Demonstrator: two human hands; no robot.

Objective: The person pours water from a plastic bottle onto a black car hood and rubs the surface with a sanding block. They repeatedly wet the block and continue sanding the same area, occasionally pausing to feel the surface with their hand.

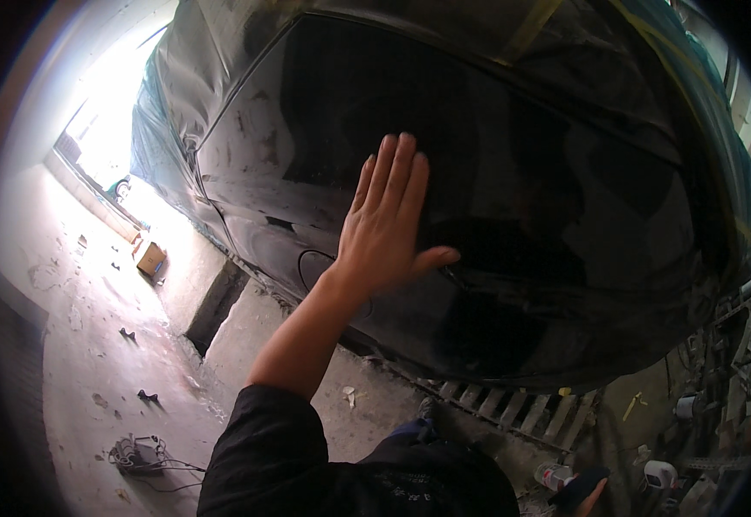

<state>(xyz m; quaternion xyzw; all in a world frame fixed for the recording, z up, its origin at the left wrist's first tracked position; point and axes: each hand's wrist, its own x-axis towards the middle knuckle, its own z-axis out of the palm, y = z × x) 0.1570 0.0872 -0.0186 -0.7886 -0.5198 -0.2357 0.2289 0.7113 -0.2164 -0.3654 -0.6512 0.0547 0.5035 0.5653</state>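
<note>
My left hand (pixel 384 220) is stretched flat over the glossy dark panel of a car body (pixel 522 181), fingers together and thumb out to the side. Its palm faces the panel and seems to touch it. Low on the right, partly cut off by the picture's edge, my right hand (pixel 597 497) grips a dark, flat piece (pixel 580 488) whose kind I cannot make out. Just beside it shows a pale cylindrical container (pixel 554 475); whether it stands on the floor is unclear. Masking film (pixel 156 155) wraps the car's far and side parts.
A floor grating (pixel 522 414) runs along the car's lower edge. To the left are a recess (pixel 216 306) in the concrete, a cardboard box (pixel 149 257) and a device with tangled cables (pixel 138 454). Cluttered racks (pixel 742 345) line the right side, near a white container (pixel 660 474).
</note>
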